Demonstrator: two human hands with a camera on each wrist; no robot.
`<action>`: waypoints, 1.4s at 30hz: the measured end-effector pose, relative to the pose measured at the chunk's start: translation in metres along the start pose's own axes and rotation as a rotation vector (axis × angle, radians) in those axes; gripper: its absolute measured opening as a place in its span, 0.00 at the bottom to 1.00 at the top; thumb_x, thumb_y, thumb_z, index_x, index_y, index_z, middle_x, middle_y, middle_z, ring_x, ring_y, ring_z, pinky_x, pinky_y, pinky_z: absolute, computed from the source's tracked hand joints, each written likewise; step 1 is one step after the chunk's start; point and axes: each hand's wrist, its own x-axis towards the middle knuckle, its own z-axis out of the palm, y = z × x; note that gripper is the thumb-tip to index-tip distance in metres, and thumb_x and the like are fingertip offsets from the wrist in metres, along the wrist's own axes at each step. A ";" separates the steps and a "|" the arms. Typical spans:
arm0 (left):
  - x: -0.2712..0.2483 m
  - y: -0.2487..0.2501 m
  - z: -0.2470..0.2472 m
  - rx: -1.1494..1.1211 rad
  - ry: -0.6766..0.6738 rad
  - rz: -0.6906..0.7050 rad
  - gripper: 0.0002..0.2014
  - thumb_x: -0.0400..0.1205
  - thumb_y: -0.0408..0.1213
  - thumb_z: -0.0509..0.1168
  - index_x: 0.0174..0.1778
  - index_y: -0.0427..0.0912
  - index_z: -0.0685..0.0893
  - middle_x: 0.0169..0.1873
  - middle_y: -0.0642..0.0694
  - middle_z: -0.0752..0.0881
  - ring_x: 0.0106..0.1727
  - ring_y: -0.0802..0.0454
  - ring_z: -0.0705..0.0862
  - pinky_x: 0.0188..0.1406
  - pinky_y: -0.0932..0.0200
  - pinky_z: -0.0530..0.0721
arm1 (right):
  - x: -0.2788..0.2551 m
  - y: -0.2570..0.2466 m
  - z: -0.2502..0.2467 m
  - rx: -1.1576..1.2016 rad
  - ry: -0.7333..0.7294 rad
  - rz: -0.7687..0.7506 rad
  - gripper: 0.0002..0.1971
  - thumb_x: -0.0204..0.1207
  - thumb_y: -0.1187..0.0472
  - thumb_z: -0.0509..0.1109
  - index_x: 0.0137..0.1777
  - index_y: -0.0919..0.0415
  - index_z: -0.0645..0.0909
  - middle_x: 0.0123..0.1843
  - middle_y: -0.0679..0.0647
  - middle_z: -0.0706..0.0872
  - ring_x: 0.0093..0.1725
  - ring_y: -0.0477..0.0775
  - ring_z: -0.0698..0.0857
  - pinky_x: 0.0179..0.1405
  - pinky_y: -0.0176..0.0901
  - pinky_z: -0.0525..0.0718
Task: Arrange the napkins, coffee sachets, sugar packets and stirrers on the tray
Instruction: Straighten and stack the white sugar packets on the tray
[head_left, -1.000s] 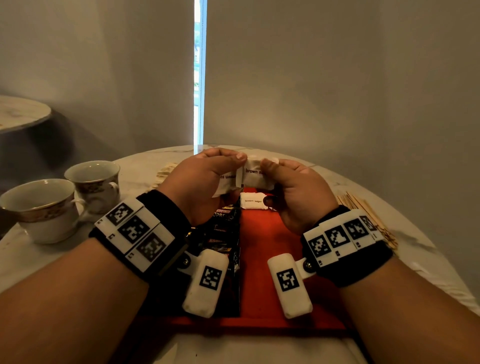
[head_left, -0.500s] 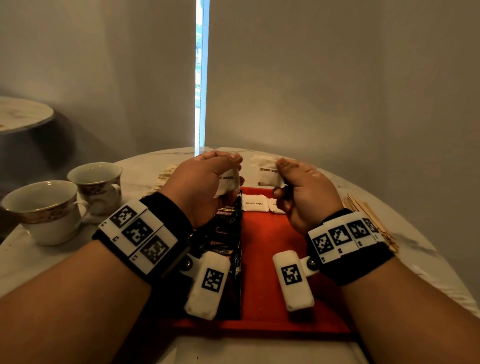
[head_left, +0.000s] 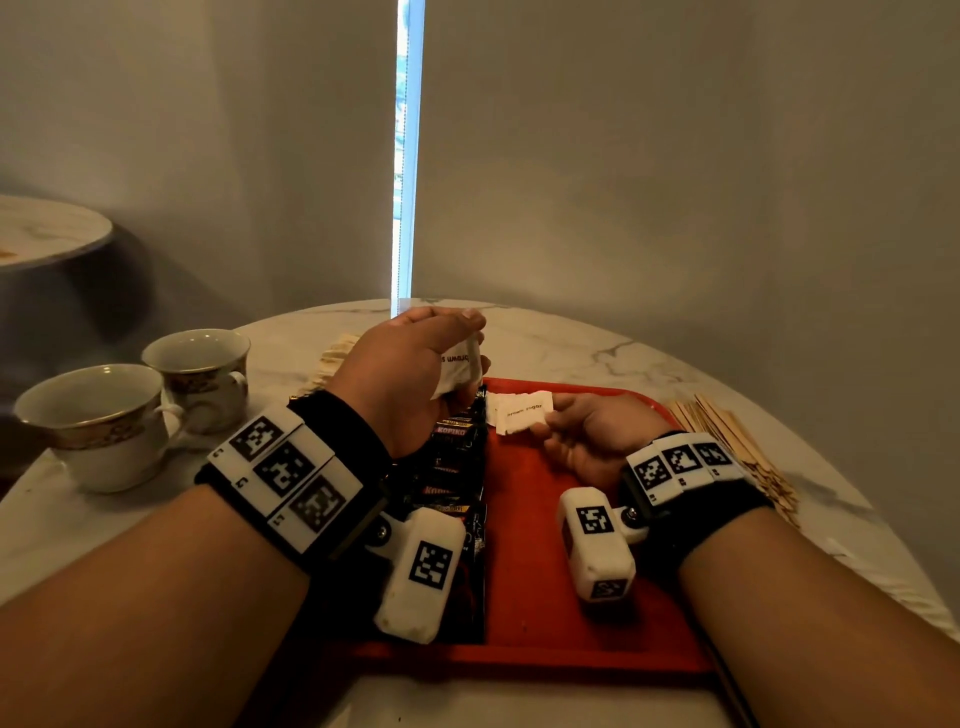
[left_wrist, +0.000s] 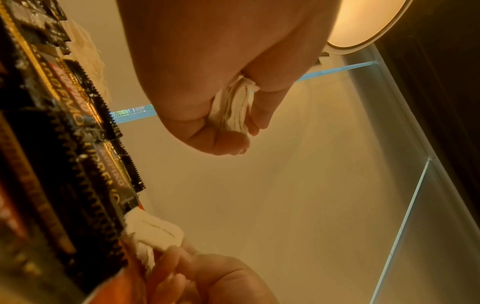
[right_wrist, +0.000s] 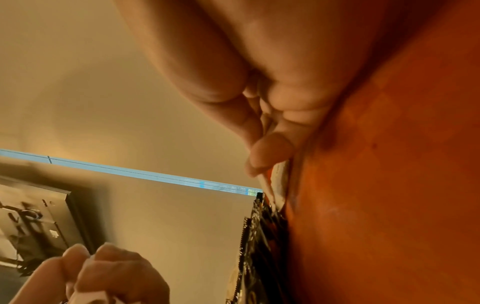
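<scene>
A red tray (head_left: 535, 582) lies on the marble table in front of me. Black coffee sachets (head_left: 457, 467) are lined up along its left side. My left hand (head_left: 415, 364) hovers above them and grips a bunch of white sugar packets (head_left: 460, 364), whose edges show between the fingers in the left wrist view (left_wrist: 233, 109). Low on the tray's far end, my right hand (head_left: 587, 431) pinches a white sugar packet (head_left: 519, 413) that lies on other packets there. Wooden stirrers (head_left: 737, 447) lie on the table right of the tray.
Two teacups (head_left: 98, 421) stand on the table at the left. A pale stack, perhaps napkins (head_left: 335, 358), lies beyond my left hand. Grey walls close behind the round table; a second table (head_left: 47, 234) stands far left.
The hands have parted. My right hand has dropped with one sugar packet down to the tray's far end. My left hand stays raised with its packets.
</scene>
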 end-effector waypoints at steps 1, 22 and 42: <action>0.000 0.000 0.000 0.000 0.001 -0.002 0.04 0.82 0.36 0.72 0.50 0.40 0.87 0.42 0.43 0.87 0.42 0.45 0.86 0.25 0.60 0.83 | -0.001 0.000 0.001 -0.007 -0.008 0.014 0.18 0.86 0.78 0.53 0.63 0.69 0.82 0.54 0.64 0.89 0.28 0.45 0.89 0.23 0.32 0.85; -0.003 0.003 0.001 -0.009 -0.006 0.004 0.05 0.83 0.36 0.71 0.52 0.39 0.86 0.42 0.43 0.86 0.40 0.46 0.86 0.26 0.60 0.83 | -0.016 -0.002 0.009 -0.203 0.087 -0.038 0.16 0.81 0.59 0.71 0.66 0.65 0.81 0.44 0.61 0.83 0.32 0.54 0.82 0.25 0.40 0.80; -0.001 0.001 0.000 0.022 0.012 -0.013 0.04 0.83 0.38 0.71 0.50 0.41 0.87 0.46 0.42 0.87 0.44 0.45 0.86 0.27 0.60 0.84 | -0.022 -0.002 0.015 -0.165 -0.025 0.057 0.14 0.84 0.52 0.64 0.53 0.65 0.78 0.43 0.64 0.89 0.31 0.55 0.89 0.24 0.37 0.82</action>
